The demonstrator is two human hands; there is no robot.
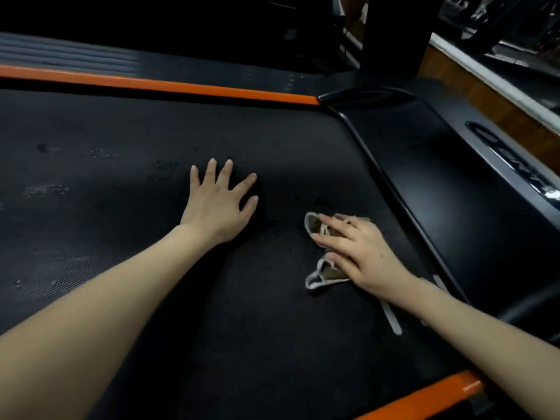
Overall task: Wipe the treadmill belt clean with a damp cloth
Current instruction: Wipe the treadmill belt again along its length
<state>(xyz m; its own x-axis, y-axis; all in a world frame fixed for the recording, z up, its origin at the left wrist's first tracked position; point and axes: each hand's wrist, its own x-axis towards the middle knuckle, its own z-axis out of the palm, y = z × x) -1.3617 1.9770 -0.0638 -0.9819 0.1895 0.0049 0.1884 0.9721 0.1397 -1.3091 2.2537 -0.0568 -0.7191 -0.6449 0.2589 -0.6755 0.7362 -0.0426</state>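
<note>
The black treadmill belt (151, 192) fills most of the view, with pale dusty smudges on its left part. My left hand (216, 204) lies flat on the belt with its fingers spread. To the right, my right hand (354, 253) presses a small brown cloth with a pale edge (316, 278) onto the belt with straight fingers. Most of the cloth is hidden under that hand.
Orange side rails run along the far edge (181, 84) and the near right corner (424, 395). The black motor cover (454, 183) sits right of the belt, with an upright post (397, 34) behind it. A pale strip (392, 318) lies on the belt near my right forearm.
</note>
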